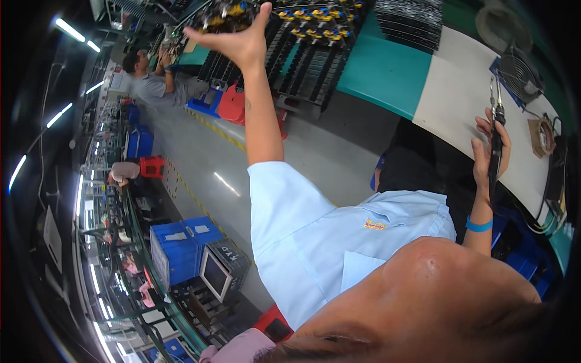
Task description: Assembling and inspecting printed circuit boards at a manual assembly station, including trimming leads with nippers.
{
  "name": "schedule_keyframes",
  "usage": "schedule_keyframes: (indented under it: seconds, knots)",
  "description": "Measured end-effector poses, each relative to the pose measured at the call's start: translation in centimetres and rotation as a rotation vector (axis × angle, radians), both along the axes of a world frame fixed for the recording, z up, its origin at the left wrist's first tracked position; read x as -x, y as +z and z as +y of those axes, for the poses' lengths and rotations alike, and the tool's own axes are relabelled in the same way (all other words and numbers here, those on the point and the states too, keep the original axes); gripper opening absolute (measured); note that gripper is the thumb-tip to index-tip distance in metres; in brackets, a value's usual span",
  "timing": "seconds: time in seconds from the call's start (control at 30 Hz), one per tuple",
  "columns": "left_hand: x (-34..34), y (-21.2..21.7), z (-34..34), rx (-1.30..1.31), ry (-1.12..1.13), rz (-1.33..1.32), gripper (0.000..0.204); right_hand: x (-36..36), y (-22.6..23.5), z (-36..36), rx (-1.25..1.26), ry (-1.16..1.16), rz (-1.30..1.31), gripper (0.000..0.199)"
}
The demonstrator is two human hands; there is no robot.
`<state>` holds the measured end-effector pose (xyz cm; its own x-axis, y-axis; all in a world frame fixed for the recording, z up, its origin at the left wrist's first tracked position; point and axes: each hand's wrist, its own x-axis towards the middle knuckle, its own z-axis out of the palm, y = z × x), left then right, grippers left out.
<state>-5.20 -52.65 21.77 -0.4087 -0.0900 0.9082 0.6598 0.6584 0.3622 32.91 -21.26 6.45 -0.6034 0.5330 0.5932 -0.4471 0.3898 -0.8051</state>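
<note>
My left hand [239, 45] reaches up to the bench at the top, thumb and a finger spread wide around a dark fixture with yellow parts [225, 17]. The fixture is blurred and cut by the upper edge; my other fingers are hidden behind it. Just right of it, black racks [311, 66] carry rows of yellow-and-blue parts [318, 17]. On the right, my right hand [493, 145] is closed around a black-handled soldering iron [497, 115], its thin metal tip pointing up. That hand is over the white bench top [451, 85], with a blue band at the wrist.
A round-grilled fan [519, 75] and a small coil [542, 137] lie beyond my right hand. Dark stacked strips [408, 23] sit on the green mat [384, 72]. Red stools [232, 106] and blue crates [184, 248] stand on the floor. Another person [157, 85] works at upper left.
</note>
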Motion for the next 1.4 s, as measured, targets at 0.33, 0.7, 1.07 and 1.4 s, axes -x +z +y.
schedule_keyframes:
  seconds: [0.33,0.7,1.07,1.4]
  knots:
    - [20.5,-5.3,-1.9,-0.024,-0.036,-0.256,0.14,4.1,-1.0,-3.4,-0.092,-0.146,-0.127,0.056]
    - [34.9,-10.6,-4.6,0.2,-0.15,-0.739,0.135,9.6,-3.3,-9.9,-0.205,-0.233,-0.194,0.05]
    - [34.9,-12.1,-5.3,0.179,-0.2,-0.763,0.129,14.6,-4.1,-11.6,-0.275,-0.235,-0.227,0.05]
    - [35.9,-16.4,-3.2,0.198,-0.214,-0.651,0.124,13.4,-4.3,-12.2,-0.292,-0.252,-0.241,0.05]
